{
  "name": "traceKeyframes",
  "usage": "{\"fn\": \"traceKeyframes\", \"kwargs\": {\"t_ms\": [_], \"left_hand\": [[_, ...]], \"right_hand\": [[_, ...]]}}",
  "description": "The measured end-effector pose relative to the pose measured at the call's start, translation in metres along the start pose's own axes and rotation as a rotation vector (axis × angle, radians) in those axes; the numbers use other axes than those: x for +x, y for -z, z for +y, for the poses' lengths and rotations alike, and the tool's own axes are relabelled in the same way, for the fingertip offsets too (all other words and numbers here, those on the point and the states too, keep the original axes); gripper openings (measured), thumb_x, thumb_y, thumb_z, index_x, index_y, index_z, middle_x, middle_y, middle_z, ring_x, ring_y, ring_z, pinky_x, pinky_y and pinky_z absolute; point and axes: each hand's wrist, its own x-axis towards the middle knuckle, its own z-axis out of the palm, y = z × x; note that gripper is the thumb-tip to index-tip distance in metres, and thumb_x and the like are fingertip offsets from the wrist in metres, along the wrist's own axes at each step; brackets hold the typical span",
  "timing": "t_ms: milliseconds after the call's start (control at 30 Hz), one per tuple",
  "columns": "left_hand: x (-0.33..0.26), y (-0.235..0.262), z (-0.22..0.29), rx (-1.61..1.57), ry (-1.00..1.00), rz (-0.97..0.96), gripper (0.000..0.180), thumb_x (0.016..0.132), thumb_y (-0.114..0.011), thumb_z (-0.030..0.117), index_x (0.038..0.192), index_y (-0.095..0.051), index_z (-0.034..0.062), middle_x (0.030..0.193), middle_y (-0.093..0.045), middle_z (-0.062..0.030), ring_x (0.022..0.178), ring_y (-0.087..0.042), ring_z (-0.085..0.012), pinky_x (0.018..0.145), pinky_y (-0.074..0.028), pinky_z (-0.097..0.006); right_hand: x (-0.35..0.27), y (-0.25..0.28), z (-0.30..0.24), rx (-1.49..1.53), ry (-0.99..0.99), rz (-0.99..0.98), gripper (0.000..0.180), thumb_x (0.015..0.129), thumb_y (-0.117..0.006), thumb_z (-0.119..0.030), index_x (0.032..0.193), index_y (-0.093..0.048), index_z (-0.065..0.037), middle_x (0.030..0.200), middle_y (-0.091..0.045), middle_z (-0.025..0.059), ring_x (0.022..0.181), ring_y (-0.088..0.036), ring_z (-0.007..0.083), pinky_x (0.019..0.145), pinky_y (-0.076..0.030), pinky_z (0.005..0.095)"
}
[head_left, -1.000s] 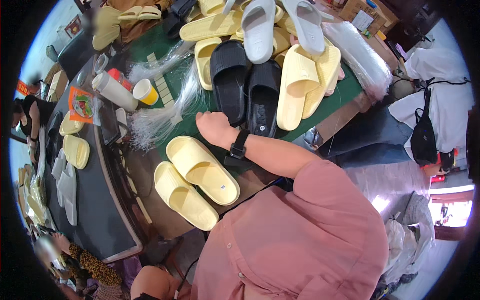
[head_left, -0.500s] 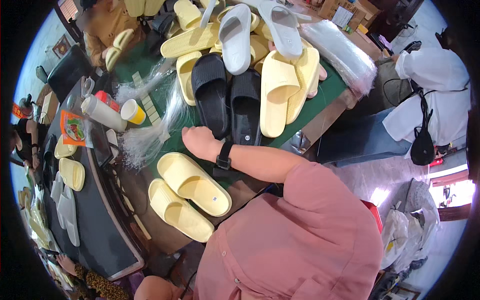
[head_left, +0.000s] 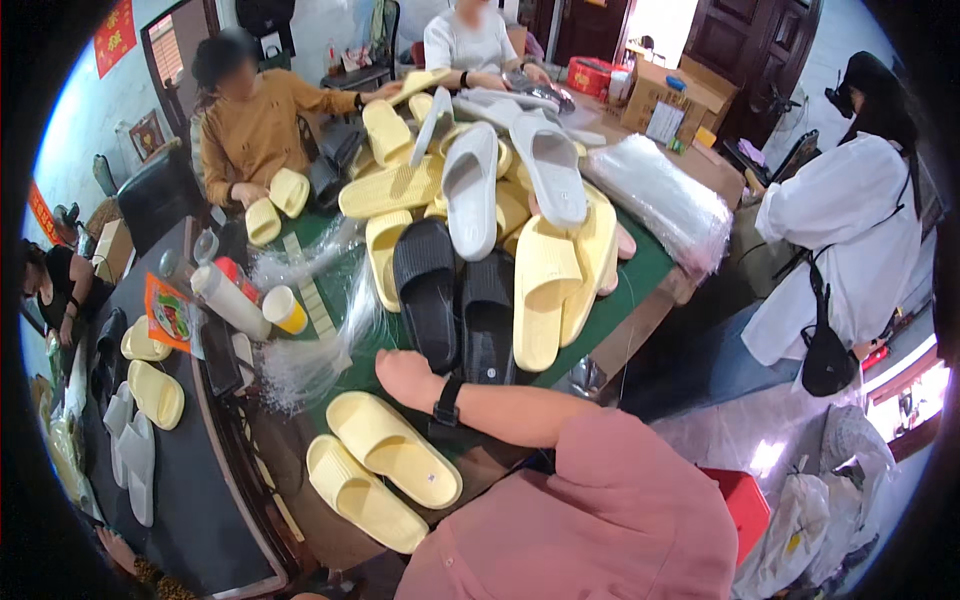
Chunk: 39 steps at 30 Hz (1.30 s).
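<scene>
My right hand (head_left: pixel 405 378), with a black watch on its wrist, rests low over the table as a closed fist, its back toward me. Its fingers curl away, so anything in them is hidden. Just beyond it stand two black slippers (head_left: pixel 425 290), toes away from me, leaning against a heap of slippers. A pair of pale yellow slippers (head_left: pixel 395 455) lies side by side in front of my hand. To its left spreads a bundle of clear plastic strands or ties (head_left: pixel 325 365). Grey slippers (head_left: pixel 470 190) and more yellow slippers (head_left: pixel 547 290) make up the heap. My left hand is out of view.
Clear plastic bags (head_left: pixel 660 190) lie in a stack at the heap's right. A paper cup (head_left: pixel 286 312) and a white bottle (head_left: pixel 232 300) stand left. Several co-workers surround the table, one in an orange top (head_left: pixel 262 125) handling yellow slippers. Grey slippers (head_left: pixel 137 455) lie on the dark side table.
The view has tipped upward, so the table sits lower and the people behind it show. My right hand stays closed in nearly the same place beside the black slippers.
</scene>
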Motion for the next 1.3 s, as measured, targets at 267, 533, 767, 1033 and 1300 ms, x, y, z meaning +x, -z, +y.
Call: {"fn": "traceKeyframes", "kwargs": {"t_ms": [267, 533, 767, 1033, 1300], "left_hand": [[0.007, 0.001, -0.011, 0.096, -0.014, 0.028, 0.021, 0.085, -0.064, 0.027, 0.079, -0.066, 0.0068, 0.069, -0.062, -0.0021, 0.055, -0.057, -0.0212, 0.047, -0.039, -0.037], [0.007, -0.001, -0.017, 0.154, 0.018, 0.095, 0.022, 0.085, -0.065, 0.027, 0.081, -0.066, 0.0062, 0.07, -0.063, -0.0022, 0.056, -0.057, -0.0217, 0.047, -0.04, -0.037], [0.01, -0.004, -0.014, 0.168, 0.068, 0.159, 0.022, 0.084, -0.065, 0.027, 0.082, -0.067, 0.0057, 0.07, -0.064, -0.0023, 0.056, -0.058, -0.0221, 0.047, -0.04, -0.038], [-0.027, -0.005, -0.039, 0.096, 0.671, 0.353, 0.026, 0.083, -0.071, 0.013, 0.102, -0.066, -0.004, 0.075, -0.068, -0.0147, 0.063, -0.067, -0.0235, 0.057, -0.051, -0.031], [-0.068, -0.046, -0.061, -0.239, 1.048, 0.957, 0.015, 0.083, -0.064, 0.0, 0.095, -0.067, -0.0082, 0.077, -0.068, -0.0108, 0.065, -0.064, -0.0143, 0.059, -0.052, -0.026]], "right_hand": [[-0.004, -0.001, 0.001, -0.095, 0.035, 0.075, 0.011, 0.083, -0.055, -0.007, 0.092, -0.053, 0.0, 0.065, -0.061, 0.0115, 0.055, -0.066, 0.0253, 0.044, -0.052, 0.0345], [-0.006, -0.003, -0.001, -0.026, -0.027, -0.035, 0.012, 0.083, -0.054, -0.004, 0.091, -0.054, 0.004, 0.088, -0.056, 0.0207, 0.061, -0.067, 0.0311, 0.048, -0.055, 0.039], [-0.005, -0.002, 0.001, 0.04, -0.006, -0.081, 0.013, 0.084, -0.053, -0.004, 0.092, -0.054, 0.007, 0.096, -0.053, 0.0262, 0.063, -0.067, 0.035, 0.049, -0.055, 0.0424], [-0.006, -0.009, 0.002, -0.101, -0.042, 0.02, 0.011, 0.08, -0.058, -0.004, 0.085, -0.06, 0.005, 0.084, -0.058, 0.0209, 0.057, -0.067, 0.0293, 0.046, -0.055, 0.0375], [-0.006, 0.038, 0.008, -0.097, 0.034, -0.145, 0.014, 0.076, -0.059, -0.01, 0.081, -0.07, -0.002, 0.079, -0.066, 0.0187, 0.071, -0.07, 0.0327, 0.06, -0.056, 0.0403]]}}
